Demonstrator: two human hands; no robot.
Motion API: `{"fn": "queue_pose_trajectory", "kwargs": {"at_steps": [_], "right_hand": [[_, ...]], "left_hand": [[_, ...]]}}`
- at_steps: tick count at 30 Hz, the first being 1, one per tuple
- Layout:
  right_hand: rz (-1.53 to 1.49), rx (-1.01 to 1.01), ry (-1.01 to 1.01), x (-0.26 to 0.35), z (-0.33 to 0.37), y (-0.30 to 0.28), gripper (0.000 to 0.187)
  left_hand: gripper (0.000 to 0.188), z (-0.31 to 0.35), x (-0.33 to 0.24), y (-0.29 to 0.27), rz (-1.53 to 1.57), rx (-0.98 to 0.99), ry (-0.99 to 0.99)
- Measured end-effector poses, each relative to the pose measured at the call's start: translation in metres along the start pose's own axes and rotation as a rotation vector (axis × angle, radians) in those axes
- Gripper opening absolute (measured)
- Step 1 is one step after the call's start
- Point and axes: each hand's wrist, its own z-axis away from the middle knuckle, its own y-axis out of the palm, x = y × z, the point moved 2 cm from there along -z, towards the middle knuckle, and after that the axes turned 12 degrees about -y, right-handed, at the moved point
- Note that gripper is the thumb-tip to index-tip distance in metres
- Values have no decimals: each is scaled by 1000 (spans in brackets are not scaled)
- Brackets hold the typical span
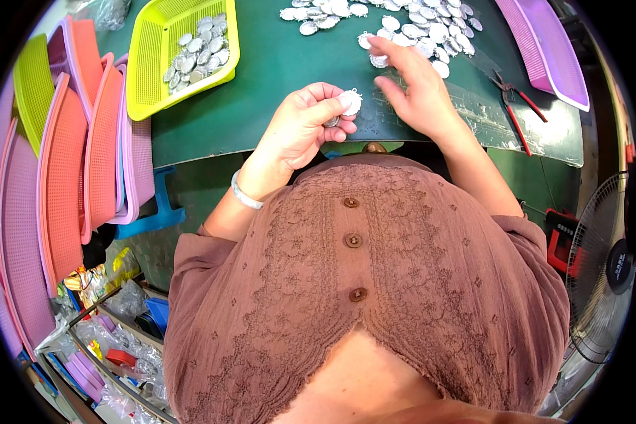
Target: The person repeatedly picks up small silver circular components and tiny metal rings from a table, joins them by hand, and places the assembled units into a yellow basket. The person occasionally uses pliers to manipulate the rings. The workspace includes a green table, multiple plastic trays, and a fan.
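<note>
A: What is being gripped by the left hand [307, 119], at 12 o'clock?

B: A scalloped silvery pendant [351, 103] is being pinched between thumb and fingers, its small loop being pointed towards 1 o'clock. Just beneath it, a round metal disc [332, 122] is being held by the curled fingers.

A: And the right hand [420, 92], at 1 o'clock?

B: It is being held open, fingers parted, the fingertips being stretched over the near edge of the pendant pile [438, 32]. Whether any piece is being touched cannot be told.

A: What else is being carried by the green table [268, 53]?

B: Towards 11 o'clock, loose metal pieces [201, 53] are being held by a yellow-green basket [155, 49]. Around 2 o'clock, red-handled pliers [506, 87] are being displayed near a purple basket [551, 49].
</note>
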Motion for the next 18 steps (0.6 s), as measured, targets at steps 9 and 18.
{"fn": "queue_pose_trajectory", "kwargs": {"at_steps": [9,18], "right_hand": [[-37,178,92,0,10,4,51],[-79,140,116,1,11,6,56]], "left_hand": [[11,2,0,2,-11,-7,38],[12,0,0,-1,45,-44,29]]}}
